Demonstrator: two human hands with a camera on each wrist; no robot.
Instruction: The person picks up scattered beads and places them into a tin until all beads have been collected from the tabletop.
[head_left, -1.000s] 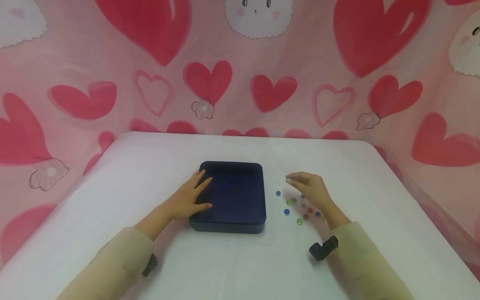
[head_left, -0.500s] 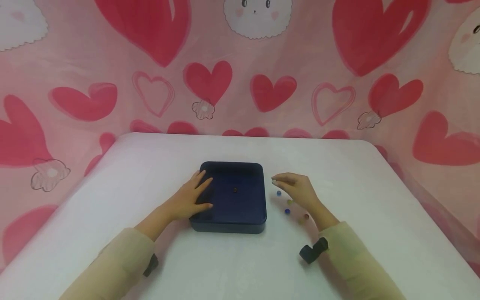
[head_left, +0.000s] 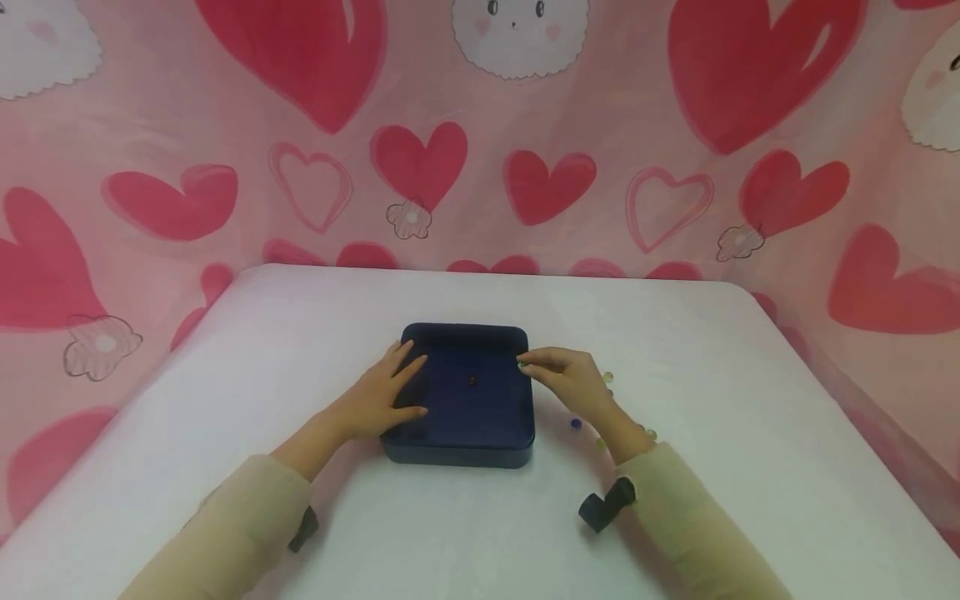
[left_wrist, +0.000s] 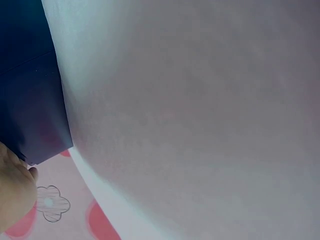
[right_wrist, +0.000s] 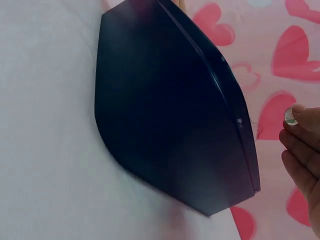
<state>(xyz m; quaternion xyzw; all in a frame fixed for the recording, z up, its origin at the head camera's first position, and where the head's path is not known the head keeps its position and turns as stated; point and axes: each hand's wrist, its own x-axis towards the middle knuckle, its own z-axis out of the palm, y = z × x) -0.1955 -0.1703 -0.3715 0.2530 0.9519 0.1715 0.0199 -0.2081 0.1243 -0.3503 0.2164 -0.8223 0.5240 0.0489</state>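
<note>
A dark blue square tray [head_left: 457, 457] with raised walls stands mid-table. My left hand [head_left: 372, 398] rests on its left rim, fingers spread over the inside; the left wrist view shows part of that hand [left_wrist: 15, 192] beside the tray wall [left_wrist: 35, 110]. One small brown marble [head_left: 472, 381] lies on the tray floor. At the tray's right rim my right hand [head_left: 573, 383] pinches a clear marble with some green in it [right_wrist: 290, 116] between thumb and fingertips. Seen from the right wrist, this hand [right_wrist: 306, 150] is up beside the tray's outer wall [right_wrist: 160, 100].
Right of the tray, loose marbles lie on the white table [head_left: 465, 533], among them a blue marble [head_left: 576, 424] and a yellowish marble [head_left: 608, 377]; the right forearm hides others. Behind the table hangs a pink cloth [head_left: 480, 233] with hearts.
My right hand has moved left with the marble, from above the loose marbles to the tray's right rim. My left hand has stayed on the left rim.
</note>
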